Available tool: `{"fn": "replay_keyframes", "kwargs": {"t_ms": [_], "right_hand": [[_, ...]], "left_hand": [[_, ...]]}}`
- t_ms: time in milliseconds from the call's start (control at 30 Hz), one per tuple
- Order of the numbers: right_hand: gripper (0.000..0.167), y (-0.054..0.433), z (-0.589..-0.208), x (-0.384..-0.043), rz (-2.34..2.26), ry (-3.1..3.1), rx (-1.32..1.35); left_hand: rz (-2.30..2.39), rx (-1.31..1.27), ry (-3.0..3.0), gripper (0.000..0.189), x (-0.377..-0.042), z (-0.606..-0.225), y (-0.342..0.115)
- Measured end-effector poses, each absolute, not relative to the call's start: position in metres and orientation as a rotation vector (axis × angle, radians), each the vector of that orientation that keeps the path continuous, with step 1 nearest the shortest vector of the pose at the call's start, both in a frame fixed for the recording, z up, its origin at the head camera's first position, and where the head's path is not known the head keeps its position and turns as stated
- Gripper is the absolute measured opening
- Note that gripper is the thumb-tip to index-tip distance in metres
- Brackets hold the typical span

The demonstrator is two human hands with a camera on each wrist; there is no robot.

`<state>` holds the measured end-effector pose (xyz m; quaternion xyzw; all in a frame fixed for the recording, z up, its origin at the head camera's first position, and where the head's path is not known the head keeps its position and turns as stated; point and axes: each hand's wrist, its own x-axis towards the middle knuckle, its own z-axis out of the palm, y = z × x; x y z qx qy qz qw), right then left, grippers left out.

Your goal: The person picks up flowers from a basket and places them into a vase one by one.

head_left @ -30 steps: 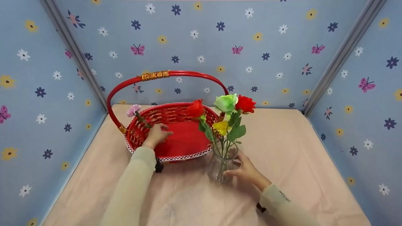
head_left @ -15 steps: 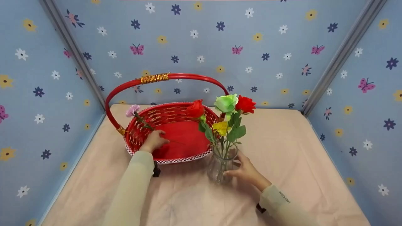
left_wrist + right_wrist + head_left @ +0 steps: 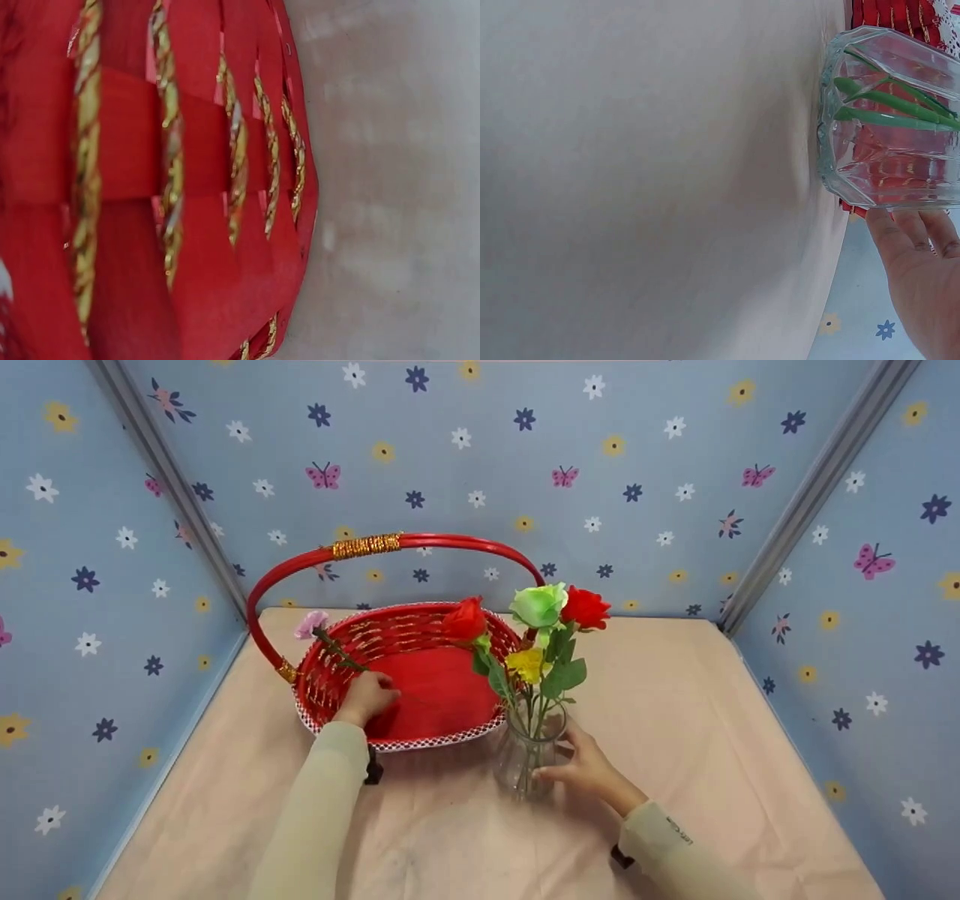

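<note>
In the head view my left hand (image 3: 367,697) is inside the red woven basket (image 3: 450,735), over its near left part. Its curled fingers pinch the stem of a pink carnation (image 3: 310,625), whose bloom leans out over the left rim. At the basket's front right stands a clear glass vase (image 3: 517,769). My right hand (image 3: 592,772) holds it from the right, thumb in front and fingers behind. From the vase rise two red roses (image 3: 465,620), a pale green rose (image 3: 539,605) and a yellow flower (image 3: 527,665). Green stems (image 3: 900,105) show through the glass in the right wrist view.
The basket's tall red handle (image 3: 457,541), wrapped in gold, arches above it. A pale pink cloth (image 3: 675,697) covers the table. Blue patterned panels (image 3: 480,457) enclose the back and sides. The left wrist view shows only the basket's outer weave (image 3: 127,142) and the cloth.
My left hand has moved slightly left and nearer the front with the carnation, and its fingers have curled in more. The basket has shifted a little left. My right hand stays on the vase.
</note>
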<state>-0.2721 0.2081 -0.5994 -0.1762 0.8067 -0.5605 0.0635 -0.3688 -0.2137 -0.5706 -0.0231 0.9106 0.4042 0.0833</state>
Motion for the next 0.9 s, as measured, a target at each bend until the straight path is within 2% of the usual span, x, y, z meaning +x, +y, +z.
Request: {"fn": "replay_keyframes", "kwargs": {"t_ms": [233, 400, 567, 633, 900], "right_hand": [[0.081, 0.208, -0.598, -0.273, -1.687, 2.449, -0.532], [0.079, 0.207, -0.598, -0.273, -1.684, 2.452, -0.529], [0.079, 0.208, -0.599, -0.273, -1.692, 2.449, -0.548], [0.081, 0.208, -0.599, -0.273, -1.699, 2.444, -0.557], [0.084, 0.209, -0.601, -0.274, -1.714, 2.428, -0.579]], "left_hand": [[1.317, -0.242, 2.856, 0.023, -0.369, -0.566, -0.211], [1.382, -0.286, 2.915, 0.014, -0.381, -0.580, -0.221], [1.485, -0.312, 2.913, 0.018, -0.384, -0.584, -0.224], [1.526, -0.327, 2.902, 0.023, -0.376, -0.574, -0.218], [1.602, -0.399, 2.909, 0.019, -0.369, -0.566, -0.214]]}}
